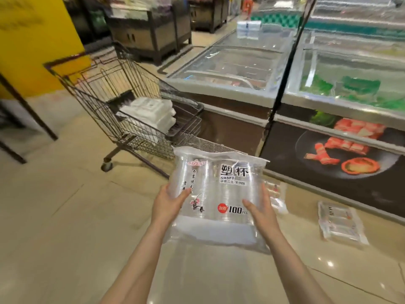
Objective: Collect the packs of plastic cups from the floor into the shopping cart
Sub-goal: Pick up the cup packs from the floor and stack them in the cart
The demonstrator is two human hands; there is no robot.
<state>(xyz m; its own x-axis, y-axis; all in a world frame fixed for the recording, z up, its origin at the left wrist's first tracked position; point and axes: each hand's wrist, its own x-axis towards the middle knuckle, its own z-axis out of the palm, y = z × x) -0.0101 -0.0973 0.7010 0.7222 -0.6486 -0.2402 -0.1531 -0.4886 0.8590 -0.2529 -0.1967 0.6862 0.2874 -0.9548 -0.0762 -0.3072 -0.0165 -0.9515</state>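
Observation:
I hold a clear pack of plastic cups [219,189] with black lettering and a "100 pcs" label in front of me, above the floor. My left hand [168,202] grips its left side, thumb over the front. My right hand [262,212] grips its right side. The wire shopping cart [92,99] stands ahead to the left, with white packs [151,113] lying in its basket. Another pack of cups [340,222] lies on the floor to the right, and one more [277,194] shows behind the held pack.
A long chest freezer [230,69] with glass lids runs along the right side, its front panel showing food pictures. A yellow wall [32,40] and a dark stand leg [28,106] are at left. Wooden display stands [149,29] sit at the back. Beige tiled floor [65,216] surrounds me.

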